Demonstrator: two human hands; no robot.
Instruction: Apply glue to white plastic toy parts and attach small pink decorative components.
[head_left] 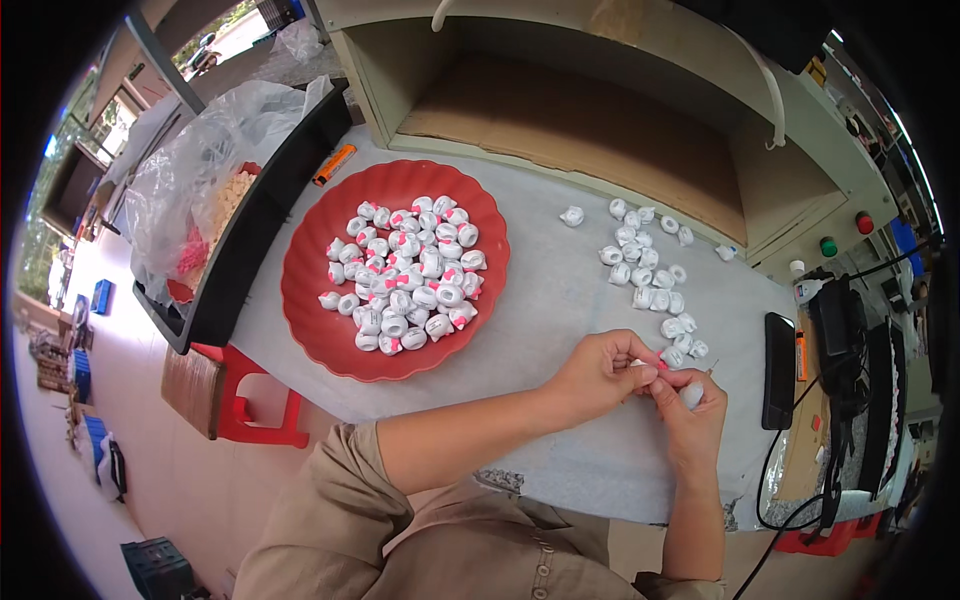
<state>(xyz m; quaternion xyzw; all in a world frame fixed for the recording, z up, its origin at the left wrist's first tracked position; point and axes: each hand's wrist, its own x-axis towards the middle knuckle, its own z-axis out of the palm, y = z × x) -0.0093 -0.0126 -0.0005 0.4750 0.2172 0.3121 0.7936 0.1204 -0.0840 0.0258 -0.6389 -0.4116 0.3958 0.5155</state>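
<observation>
My left hand and my right hand meet over the table's front right part. The left fingers pinch a small white piece with a pink bit, mostly hidden by the fingertips. My right fingertips press against the same piece. A smooth white rounded object is tucked in my right hand; its kind is not clear. Just beyond the hands lies a loose group of small white ring-like pieces. To the left, a red scalloped bowl holds many similar white pieces, several with pink bows.
A black tray with plastic bags stands at the left, beside an orange marker-like tube. Behind is an open shelf box. A black phone and cables lie right. Below left is a red stool.
</observation>
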